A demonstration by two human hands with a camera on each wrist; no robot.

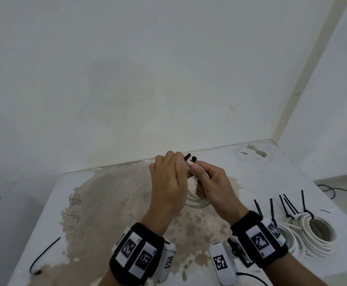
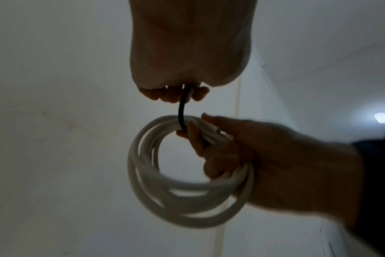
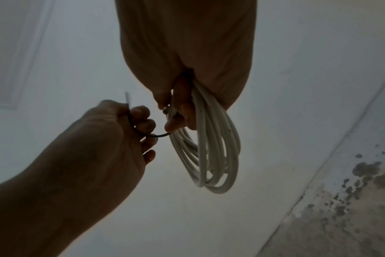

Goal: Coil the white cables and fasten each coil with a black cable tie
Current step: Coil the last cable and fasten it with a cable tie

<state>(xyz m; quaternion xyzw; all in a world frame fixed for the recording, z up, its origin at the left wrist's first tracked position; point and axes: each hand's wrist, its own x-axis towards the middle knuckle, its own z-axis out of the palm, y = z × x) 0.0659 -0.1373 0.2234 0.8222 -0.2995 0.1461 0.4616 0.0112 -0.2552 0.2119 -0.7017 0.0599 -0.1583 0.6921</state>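
The right hand point(image 1: 211, 186) has its fingers curled round a white cable coil point(image 2: 178, 175), holding it up above the stained counter point(image 1: 110, 205). The left hand point(image 1: 168, 182), just beside it, pinches a black cable tie point(image 2: 182, 111) that runs from its curled fingers to the top of the coil. To the right on the counter lie finished coils point(image 1: 311, 232), each with a black tie standing up from it. A loose tie point(image 1: 42, 254) lies near the counter's left edge.
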